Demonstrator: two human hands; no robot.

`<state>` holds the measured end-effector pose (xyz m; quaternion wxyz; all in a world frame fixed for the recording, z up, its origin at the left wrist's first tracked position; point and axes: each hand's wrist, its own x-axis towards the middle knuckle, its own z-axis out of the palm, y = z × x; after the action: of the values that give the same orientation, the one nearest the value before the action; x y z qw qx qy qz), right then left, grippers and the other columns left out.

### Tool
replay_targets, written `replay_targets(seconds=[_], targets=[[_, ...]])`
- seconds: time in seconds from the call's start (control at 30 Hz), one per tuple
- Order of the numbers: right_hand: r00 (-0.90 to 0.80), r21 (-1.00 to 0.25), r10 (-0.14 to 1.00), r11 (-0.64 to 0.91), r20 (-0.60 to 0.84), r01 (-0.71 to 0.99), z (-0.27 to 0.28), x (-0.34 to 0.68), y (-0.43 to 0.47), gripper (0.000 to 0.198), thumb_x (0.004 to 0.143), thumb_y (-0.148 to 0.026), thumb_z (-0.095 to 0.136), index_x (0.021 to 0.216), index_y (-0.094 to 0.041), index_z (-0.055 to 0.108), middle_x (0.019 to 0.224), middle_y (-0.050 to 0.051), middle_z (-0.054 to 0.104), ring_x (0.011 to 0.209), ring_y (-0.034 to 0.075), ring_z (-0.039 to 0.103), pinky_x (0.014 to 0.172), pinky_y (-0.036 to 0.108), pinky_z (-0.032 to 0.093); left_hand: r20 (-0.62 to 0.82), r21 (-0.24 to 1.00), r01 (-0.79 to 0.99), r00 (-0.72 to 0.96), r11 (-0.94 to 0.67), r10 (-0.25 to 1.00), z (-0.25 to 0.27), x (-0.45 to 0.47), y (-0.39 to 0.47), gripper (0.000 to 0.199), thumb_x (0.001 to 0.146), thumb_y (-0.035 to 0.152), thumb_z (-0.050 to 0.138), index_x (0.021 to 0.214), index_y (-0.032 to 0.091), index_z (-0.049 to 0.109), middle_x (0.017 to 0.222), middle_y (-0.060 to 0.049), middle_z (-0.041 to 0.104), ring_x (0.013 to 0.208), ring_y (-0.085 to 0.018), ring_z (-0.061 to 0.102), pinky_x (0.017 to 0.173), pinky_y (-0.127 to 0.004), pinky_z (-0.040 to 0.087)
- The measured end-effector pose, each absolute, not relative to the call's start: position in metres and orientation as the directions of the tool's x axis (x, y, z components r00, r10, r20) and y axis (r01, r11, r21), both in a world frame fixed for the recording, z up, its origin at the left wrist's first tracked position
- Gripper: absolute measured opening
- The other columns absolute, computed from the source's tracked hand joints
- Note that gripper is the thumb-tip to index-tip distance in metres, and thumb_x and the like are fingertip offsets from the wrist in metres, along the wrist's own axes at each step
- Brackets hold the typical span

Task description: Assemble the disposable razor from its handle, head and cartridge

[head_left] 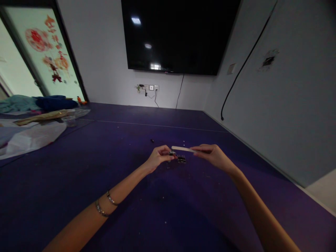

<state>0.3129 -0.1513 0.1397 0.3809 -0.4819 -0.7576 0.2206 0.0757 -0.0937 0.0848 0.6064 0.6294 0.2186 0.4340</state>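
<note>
Some white specks (pixel 163 197) lie nearest on the purple floor (pixel 131 224). Beyond them, a dark block (pixel 181 159) sits between the hands. The left hand (pixel 156 158) has its grip closed around a small piece (pixel 172 153). The right hand (pixel 215 155) pinches a pale stick (pixel 181 149), its tip near this piece; contact I cannot tell. Farther lies a black bit (pixel 152 140), then a television (pixel 178 38) on the wall (pixel 105 52).

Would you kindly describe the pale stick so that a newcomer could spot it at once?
Below the big wall-mounted screen, look down the purple surface to the right hand. The pale stick runs from it towards the left hand. It is long, slim and whitish, unlike the small dark piece lying near it.
</note>
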Motion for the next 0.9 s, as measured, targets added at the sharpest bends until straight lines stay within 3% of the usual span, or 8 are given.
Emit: replay_targets(seconds=[0.17,0.33,0.5,0.63,0.9], targets=[[-0.326,-0.674,0.879,0.476,0.348,0.566,0.143,0.31,-0.155,0.027,0.077,-0.037,0.06,0.099,-0.025,0.07,0.09,0.005,0.068,0.081,0.018,0.061,0.07,0.029,0.047,0.276,0.957,-0.229,0.522,-0.18,0.807,0.085,0.074,-0.093,0.019,0.063,0.018,0.073,0.071,0.015,0.056,0.077,-0.005,0.07,0.072,-0.015,0.063,0.065,-0.026,0.043],[-0.252,-0.655,0.89,0.451,0.379,0.606,0.145,0.307,-0.156,0.027,0.077,-0.037,0.06,0.098,-0.026,0.07,0.089,0.005,0.068,0.078,0.018,0.061,0.069,0.03,0.047,0.287,0.953,-0.236,0.517,-0.188,0.806,0.083,0.075,-0.091,0.019,0.063,0.021,0.073,0.072,0.014,0.057,0.078,-0.005,0.07,0.074,-0.016,0.064,0.066,-0.027,0.043],[-0.312,-0.658,0.878,0.478,0.363,0.581,0.145,0.307,-0.156,0.027,0.077,-0.038,0.059,0.099,-0.025,0.07,0.089,0.005,0.068,0.081,0.019,0.061,0.07,0.03,0.047,0.271,0.958,-0.227,0.519,-0.174,0.811,0.083,0.075,-0.09,0.022,0.061,0.021,0.074,0.069,0.014,0.056,0.076,-0.005,0.07,0.071,-0.015,0.063,0.063,-0.026,0.043],[-0.244,-0.65,0.888,0.452,0.389,0.611,0.146,0.305,-0.157,0.027,0.077,-0.036,0.059,0.099,-0.025,0.07,0.087,0.005,0.068,0.077,0.018,0.061,0.067,0.029,0.046,0.271,0.959,-0.221,0.524,-0.178,0.808,0.085,0.075,-0.091,0.02,0.062,0.021,0.073,0.071,0.014,0.057,0.077,-0.005,0.07,0.072,-0.015,0.063,0.064,-0.026,0.043],[-0.282,-0.653,0.888,0.459,0.364,0.602,0.148,0.304,-0.159,0.025,0.077,-0.034,0.059,0.098,-0.026,0.071,0.09,0.005,0.068,0.079,0.018,0.061,0.068,0.03,0.046,0.266,0.959,-0.227,0.53,-0.167,0.805,0.086,0.075,-0.092,0.018,0.062,0.017,0.073,0.071,0.014,0.057,0.076,-0.004,0.07,0.07,-0.014,0.063,0.063,-0.025,0.043]])
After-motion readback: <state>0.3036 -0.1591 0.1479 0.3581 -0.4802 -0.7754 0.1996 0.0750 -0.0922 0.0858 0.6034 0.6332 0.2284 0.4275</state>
